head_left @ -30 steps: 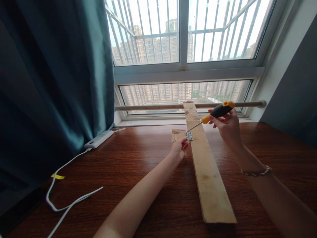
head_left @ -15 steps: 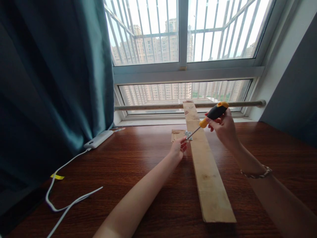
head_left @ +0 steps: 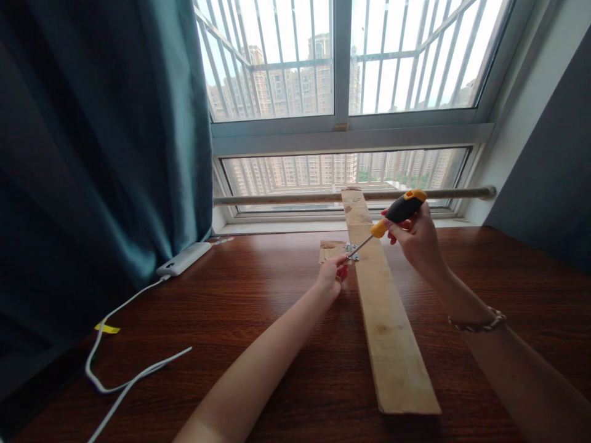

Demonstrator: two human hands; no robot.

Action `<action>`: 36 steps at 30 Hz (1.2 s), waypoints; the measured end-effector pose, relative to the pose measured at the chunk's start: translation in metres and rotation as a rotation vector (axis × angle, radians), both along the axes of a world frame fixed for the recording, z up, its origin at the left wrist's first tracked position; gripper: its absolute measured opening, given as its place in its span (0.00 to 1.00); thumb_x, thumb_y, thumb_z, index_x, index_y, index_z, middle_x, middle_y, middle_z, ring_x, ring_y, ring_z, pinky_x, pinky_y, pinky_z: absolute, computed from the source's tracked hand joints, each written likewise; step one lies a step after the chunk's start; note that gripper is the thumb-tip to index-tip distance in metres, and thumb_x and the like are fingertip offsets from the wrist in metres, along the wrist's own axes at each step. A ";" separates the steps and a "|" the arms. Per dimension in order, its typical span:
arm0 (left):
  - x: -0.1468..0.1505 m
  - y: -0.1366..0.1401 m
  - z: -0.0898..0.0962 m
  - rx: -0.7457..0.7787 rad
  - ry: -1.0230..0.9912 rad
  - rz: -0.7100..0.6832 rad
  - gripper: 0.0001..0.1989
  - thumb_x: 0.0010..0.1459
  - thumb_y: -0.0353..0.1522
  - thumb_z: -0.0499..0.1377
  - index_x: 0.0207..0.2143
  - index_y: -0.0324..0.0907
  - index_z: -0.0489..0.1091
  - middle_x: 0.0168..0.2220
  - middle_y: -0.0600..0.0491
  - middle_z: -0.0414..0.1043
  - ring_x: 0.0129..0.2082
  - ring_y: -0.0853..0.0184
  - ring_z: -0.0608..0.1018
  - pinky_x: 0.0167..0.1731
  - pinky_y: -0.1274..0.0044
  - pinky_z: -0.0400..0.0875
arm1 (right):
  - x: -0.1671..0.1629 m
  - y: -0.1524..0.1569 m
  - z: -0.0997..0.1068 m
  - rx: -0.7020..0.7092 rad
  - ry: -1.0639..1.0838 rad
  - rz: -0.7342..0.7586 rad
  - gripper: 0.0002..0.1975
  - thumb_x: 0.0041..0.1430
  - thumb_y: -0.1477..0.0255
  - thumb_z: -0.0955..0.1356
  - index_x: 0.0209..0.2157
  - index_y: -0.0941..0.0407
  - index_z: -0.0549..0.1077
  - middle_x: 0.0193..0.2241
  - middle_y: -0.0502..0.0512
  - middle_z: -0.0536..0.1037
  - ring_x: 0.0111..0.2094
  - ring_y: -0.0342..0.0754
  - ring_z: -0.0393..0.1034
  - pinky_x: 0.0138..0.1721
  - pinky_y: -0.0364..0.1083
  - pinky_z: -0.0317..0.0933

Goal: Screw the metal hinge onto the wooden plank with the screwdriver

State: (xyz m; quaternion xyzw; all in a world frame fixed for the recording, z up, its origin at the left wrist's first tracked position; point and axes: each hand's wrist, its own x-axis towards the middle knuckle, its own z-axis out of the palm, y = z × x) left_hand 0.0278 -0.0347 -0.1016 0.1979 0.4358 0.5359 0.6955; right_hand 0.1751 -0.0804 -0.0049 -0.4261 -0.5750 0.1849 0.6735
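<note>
My right hand (head_left: 413, 232) is closed around a yellow and black screwdriver (head_left: 401, 209), held at a slant with its tip down to the left. The tip meets a small metal hinge (head_left: 351, 251), which lies across the joint between a long wooden board (head_left: 385, 320) and a short wooden piece (head_left: 331, 251). At the screwdriver's tip, the fingers of my left hand (head_left: 333, 275) are pinched together. Whatever sits between those fingertips is too small to make out.
A white power strip (head_left: 183, 259) with a white cable (head_left: 122, 304) lies on the brown table (head_left: 240, 332) at the left, beside a dark blue curtain (head_left: 175, 123). A metal rail (head_left: 286, 199) crosses before the window, close to the board's far end.
Almost nothing differs. The screwdriver and both hands have stayed in place, apart from a very slight shift at the shaft and left fingertips.
</note>
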 end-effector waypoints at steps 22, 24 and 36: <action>-0.002 0.002 0.000 0.013 0.011 0.002 0.04 0.44 0.23 0.63 0.21 0.37 0.70 0.22 0.53 0.70 0.18 0.77 0.67 0.18 0.84 0.59 | -0.003 -0.010 -0.001 -0.043 -0.139 -0.255 0.27 0.34 0.55 0.75 0.32 0.54 0.62 0.16 0.45 0.69 0.13 0.45 0.64 0.12 0.43 0.56; -0.002 0.003 0.000 0.015 0.017 0.009 0.04 0.43 0.23 0.63 0.21 0.37 0.71 0.23 0.53 0.71 0.18 0.77 0.67 0.18 0.84 0.59 | -0.002 -0.011 0.003 -0.048 -0.115 -0.221 0.30 0.32 0.56 0.75 0.34 0.54 0.61 0.19 0.47 0.72 0.15 0.46 0.66 0.12 0.43 0.57; -0.003 0.001 0.002 0.014 0.089 -0.021 0.02 0.44 0.26 0.63 0.23 0.38 0.71 0.24 0.53 0.70 0.21 0.76 0.68 0.22 0.82 0.60 | 0.002 -0.011 0.012 -0.067 0.027 0.143 0.29 0.37 0.65 0.74 0.43 0.52 0.63 0.33 0.50 0.74 0.18 0.41 0.67 0.12 0.39 0.56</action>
